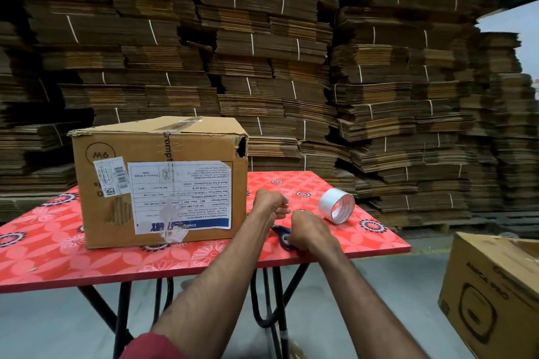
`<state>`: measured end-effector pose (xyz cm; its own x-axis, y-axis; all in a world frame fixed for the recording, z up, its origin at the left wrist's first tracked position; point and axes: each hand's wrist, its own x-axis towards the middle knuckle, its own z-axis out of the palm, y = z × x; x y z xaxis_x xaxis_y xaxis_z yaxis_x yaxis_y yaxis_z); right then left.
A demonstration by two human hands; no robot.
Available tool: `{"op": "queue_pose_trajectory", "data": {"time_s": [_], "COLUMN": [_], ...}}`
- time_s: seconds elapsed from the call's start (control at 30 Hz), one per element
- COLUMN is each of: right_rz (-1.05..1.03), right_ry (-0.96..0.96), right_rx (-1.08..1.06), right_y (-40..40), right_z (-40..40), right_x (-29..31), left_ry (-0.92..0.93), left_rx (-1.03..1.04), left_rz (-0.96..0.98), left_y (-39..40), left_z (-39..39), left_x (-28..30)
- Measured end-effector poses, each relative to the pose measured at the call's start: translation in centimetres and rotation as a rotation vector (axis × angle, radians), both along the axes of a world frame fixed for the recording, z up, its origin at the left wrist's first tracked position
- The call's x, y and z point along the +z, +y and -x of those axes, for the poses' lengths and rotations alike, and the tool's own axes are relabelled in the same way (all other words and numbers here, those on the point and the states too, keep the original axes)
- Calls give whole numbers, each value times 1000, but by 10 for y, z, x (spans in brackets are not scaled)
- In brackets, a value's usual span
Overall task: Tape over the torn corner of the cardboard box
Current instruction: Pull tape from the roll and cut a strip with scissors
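Red floral table (58, 248); brown box (96, 230); wht tape roll (328, 201).

Bundled flat cardboard stacks (271, 46) rise behind; another carton (493, 291) sits right.

Cardboard boxes: two — one (159, 181) on the surface, left; one (493, 297) on the floor, near right. Tape rolls: one (337, 205), right on the surface. Scissors: one pair (283, 234), partly covered. Surfaces: one (52, 251), red, floral. Hands: two — left (269, 202), right (309, 232). Stacked flat cartons (262, 46), far: too many to count.
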<state>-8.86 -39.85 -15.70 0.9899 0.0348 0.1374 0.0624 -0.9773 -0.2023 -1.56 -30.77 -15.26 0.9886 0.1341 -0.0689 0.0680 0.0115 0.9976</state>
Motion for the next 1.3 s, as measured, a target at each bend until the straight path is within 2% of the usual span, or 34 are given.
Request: {"op": "queue_pose_trajectory", "data": {"time_s": [0.27,0.57,0.63,0.7,0.77,0.83,0.93,1.03,1.13,1.3], "right_rz": [124,241,209,49,-205,-602,-1172,-1566,-1760,-1737], "right_ry": [10,115,178,271,369,483,548,563,548,479], "right_rx": [-31,35,30,34,73,95,61,7,-55,36], "right_y": [-37,-54,-68,-89,-112,-130,-144,-138,-128,-120], "right_z": [21,35,41,45,52,61,74,81,80,71], "right_x": [-2,1,1,-9,-26,-48,-80,-94,-93,-78], "left_ry": [-6,-2,-7,-14,-18,-12,-7,-6,0,1], "left_rx": [-4,13,16,17,20,23,14,13,11,20], "left_rz": [-10,-8,-6,-6,0,6,14,12,6,2], "left_y": [0,0,2,2,2,3,3,2,1,-2], "left_z": [-4,1,3,3,3,3,2,3,3,4], "left_x": [-1,1,1,0,-1,-3,-4,-5,-5,-4]}}
